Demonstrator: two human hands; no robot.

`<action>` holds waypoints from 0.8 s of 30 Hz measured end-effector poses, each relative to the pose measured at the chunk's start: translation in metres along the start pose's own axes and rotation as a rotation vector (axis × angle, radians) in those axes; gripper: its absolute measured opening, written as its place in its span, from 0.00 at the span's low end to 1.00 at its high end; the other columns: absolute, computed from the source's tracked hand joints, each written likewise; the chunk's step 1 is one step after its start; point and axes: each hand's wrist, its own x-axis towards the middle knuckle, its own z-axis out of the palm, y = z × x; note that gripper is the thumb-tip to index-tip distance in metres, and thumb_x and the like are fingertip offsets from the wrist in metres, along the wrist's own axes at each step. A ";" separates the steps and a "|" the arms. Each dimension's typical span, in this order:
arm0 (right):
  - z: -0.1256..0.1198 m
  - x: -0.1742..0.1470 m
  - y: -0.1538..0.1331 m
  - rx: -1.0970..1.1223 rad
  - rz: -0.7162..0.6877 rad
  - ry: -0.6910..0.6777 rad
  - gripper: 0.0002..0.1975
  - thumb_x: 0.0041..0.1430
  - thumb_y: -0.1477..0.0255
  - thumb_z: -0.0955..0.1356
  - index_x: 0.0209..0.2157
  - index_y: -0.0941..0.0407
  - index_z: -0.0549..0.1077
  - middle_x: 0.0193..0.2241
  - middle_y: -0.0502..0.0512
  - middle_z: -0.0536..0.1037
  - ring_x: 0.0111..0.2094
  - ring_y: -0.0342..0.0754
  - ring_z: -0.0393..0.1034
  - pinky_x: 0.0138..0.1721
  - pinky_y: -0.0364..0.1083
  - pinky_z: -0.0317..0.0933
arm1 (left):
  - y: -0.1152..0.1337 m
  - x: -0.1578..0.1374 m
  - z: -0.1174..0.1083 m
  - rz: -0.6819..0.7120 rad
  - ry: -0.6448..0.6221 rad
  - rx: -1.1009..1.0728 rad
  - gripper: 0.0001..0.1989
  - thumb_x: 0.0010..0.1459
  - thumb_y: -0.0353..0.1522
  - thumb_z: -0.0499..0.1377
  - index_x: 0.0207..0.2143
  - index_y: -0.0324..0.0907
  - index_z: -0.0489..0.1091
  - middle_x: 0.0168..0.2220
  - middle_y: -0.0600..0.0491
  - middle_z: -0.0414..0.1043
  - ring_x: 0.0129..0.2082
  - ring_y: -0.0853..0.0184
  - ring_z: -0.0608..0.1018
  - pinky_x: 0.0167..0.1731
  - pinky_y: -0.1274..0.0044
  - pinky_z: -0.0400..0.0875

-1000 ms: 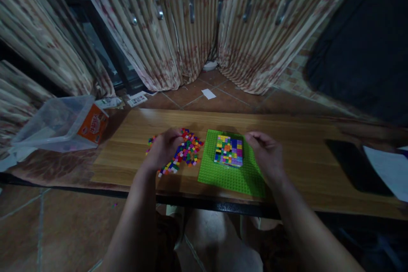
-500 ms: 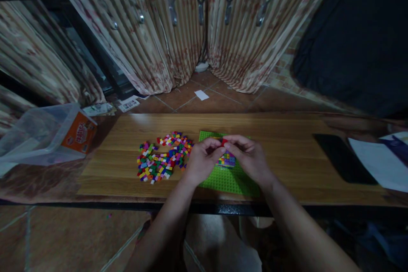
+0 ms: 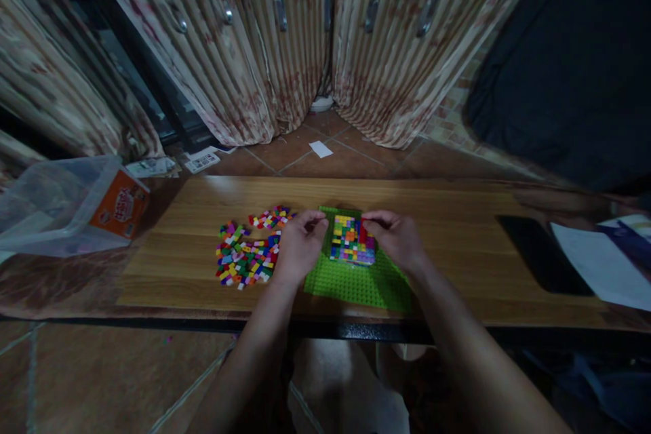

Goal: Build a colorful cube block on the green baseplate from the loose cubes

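Note:
A green studded baseplate [image 3: 356, 288] lies on the wooden board, bearing a low block of many-coloured toy bricks [image 3: 350, 237]. At the block's right side, my right hand [image 3: 399, 241] pinches a red toy brick [image 3: 363, 233] between thumb and fingers, at the top of the block. My left hand [image 3: 299, 247] hovers by the baseplate's left edge, apart from the block. Its thumb and fingertips are drawn together; whether something small is between them is hidden. Left of that hand, loose toy bricks [image 3: 244, 261] are spread in a pile, partly covered by it.
A clear plastic box [image 3: 61, 200] with an orange label stands left of the wooden board [image 3: 167, 237]. On the right lie a black flat object [image 3: 542, 254] and white paper [image 3: 600, 264]. Striped curtains [image 3: 285, 68] hang beyond, over a tiled floor [image 3: 376, 159].
My left hand has drawn away to the left from my right hand, uncovering the brick block. My right hand stays at the block with the red brick. The view has shifted slightly.

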 end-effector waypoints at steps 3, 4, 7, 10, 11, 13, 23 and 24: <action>0.002 0.003 -0.001 -0.106 -0.017 -0.030 0.11 0.49 0.67 0.67 0.32 0.55 0.79 0.30 0.54 0.81 0.31 0.48 0.74 0.36 0.48 0.65 | -0.004 -0.001 0.004 -0.034 -0.047 0.078 0.09 0.54 0.32 0.57 0.37 0.39 0.73 0.36 0.50 0.77 0.34 0.67 0.77 0.38 0.76 0.70; 0.003 0.003 -0.002 -0.131 -0.025 -0.032 0.11 0.49 0.67 0.67 0.32 0.55 0.79 0.30 0.54 0.81 0.31 0.49 0.74 0.37 0.48 0.65 | -0.004 -0.002 0.005 -0.044 -0.071 0.090 0.09 0.54 0.32 0.57 0.38 0.39 0.73 0.37 0.50 0.77 0.34 0.67 0.77 0.37 0.76 0.70; 0.005 0.003 -0.003 -0.184 -0.049 -0.018 0.10 0.50 0.67 0.67 0.32 0.54 0.79 0.30 0.53 0.81 0.31 0.49 0.74 0.36 0.48 0.66 | -0.003 -0.005 0.011 -0.058 -0.140 0.097 0.10 0.55 0.32 0.57 0.40 0.39 0.73 0.36 0.50 0.77 0.33 0.66 0.77 0.36 0.75 0.71; 0.006 0.003 -0.003 -0.225 -0.058 0.000 0.10 0.51 0.67 0.66 0.31 0.54 0.79 0.29 0.53 0.81 0.30 0.49 0.74 0.35 0.48 0.66 | -0.003 -0.006 0.013 -0.061 -0.157 0.118 0.11 0.55 0.32 0.57 0.41 0.40 0.73 0.37 0.49 0.77 0.34 0.65 0.77 0.37 0.74 0.71; 0.005 0.003 -0.003 -0.232 -0.064 0.004 0.10 0.51 0.66 0.66 0.31 0.54 0.79 0.30 0.53 0.81 0.31 0.49 0.74 0.35 0.49 0.66 | -0.004 -0.007 0.013 -0.065 -0.157 0.120 0.12 0.55 0.32 0.57 0.41 0.40 0.72 0.38 0.49 0.77 0.35 0.65 0.77 0.38 0.73 0.71; 0.002 0.002 -0.002 -0.230 -0.083 0.001 0.11 0.53 0.66 0.66 0.32 0.54 0.78 0.31 0.54 0.81 0.32 0.49 0.74 0.36 0.49 0.66 | -0.005 -0.007 0.013 -0.063 -0.164 0.115 0.14 0.54 0.33 0.58 0.43 0.40 0.71 0.41 0.48 0.77 0.37 0.64 0.77 0.41 0.73 0.71; -0.018 -0.012 -0.001 -0.314 -0.235 -0.250 0.23 0.45 0.61 0.73 0.45 0.51 0.74 0.44 0.56 0.75 0.45 0.54 0.69 0.47 0.54 0.62 | 0.003 -0.010 0.009 -0.015 -0.241 0.222 0.32 0.48 0.31 0.62 0.57 0.41 0.62 0.51 0.45 0.70 0.44 0.61 0.75 0.44 0.69 0.70; -0.017 -0.013 -0.001 -0.313 -0.234 -0.249 0.23 0.45 0.61 0.73 0.45 0.51 0.74 0.44 0.56 0.75 0.45 0.54 0.69 0.48 0.54 0.61 | 0.003 -0.010 0.009 -0.017 -0.239 0.238 0.32 0.48 0.32 0.62 0.57 0.41 0.61 0.52 0.45 0.70 0.44 0.60 0.75 0.45 0.69 0.70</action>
